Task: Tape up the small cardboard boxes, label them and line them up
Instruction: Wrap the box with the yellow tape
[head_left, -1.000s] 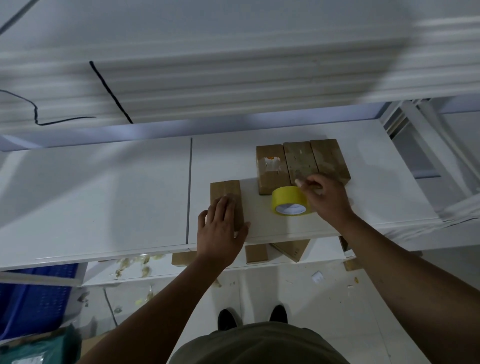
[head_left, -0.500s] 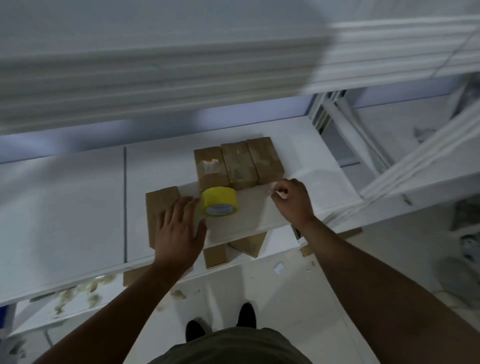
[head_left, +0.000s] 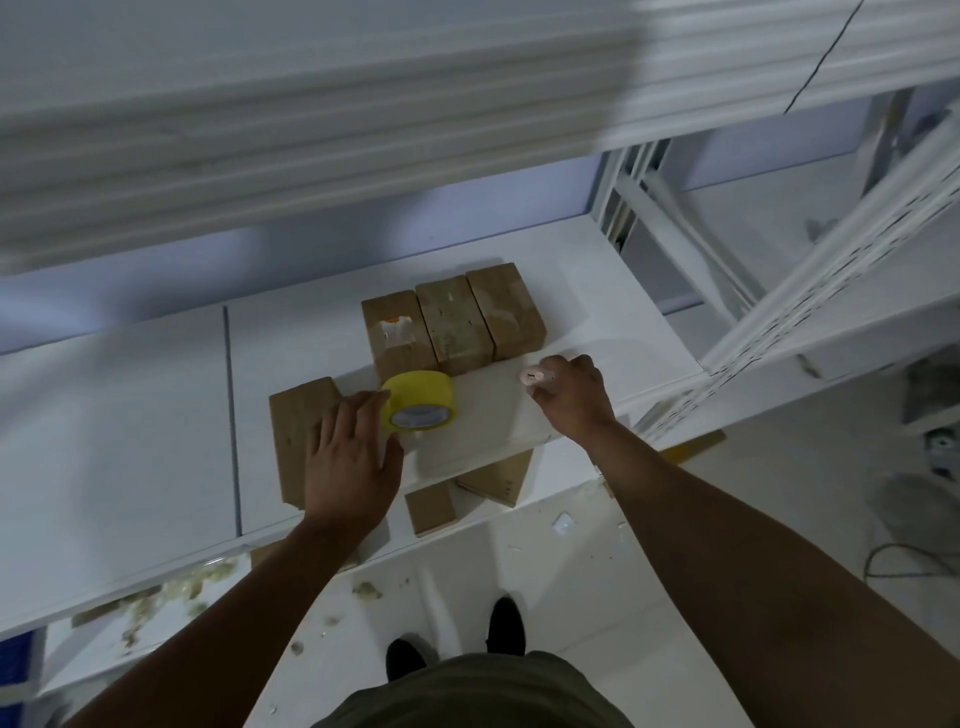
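A: Starting at the left, where is the box being worked on?

B: The lone box (head_left: 298, 431) lies flat on the white shelf (head_left: 130, 441), its near end close to the front edge. The person's left hand (head_left: 353, 462) rests on it with fingers straight and grips nothing. The fingertips touch the yellow tape roll (head_left: 420, 401) just beside it.

A: And further right?

B: The row of three boxes (head_left: 454, 325) stands behind the roll, sides touching. The right hand (head_left: 571, 397) is curled round a small pale object (head_left: 535, 375), too small to identify.

A: What could go wrong?

B: The roll appears to stand on its rim, so a careless push from those fingertips could send it rolling along the shelf, out of reach. Weight on the lone box's near end might also slide it off the edge.
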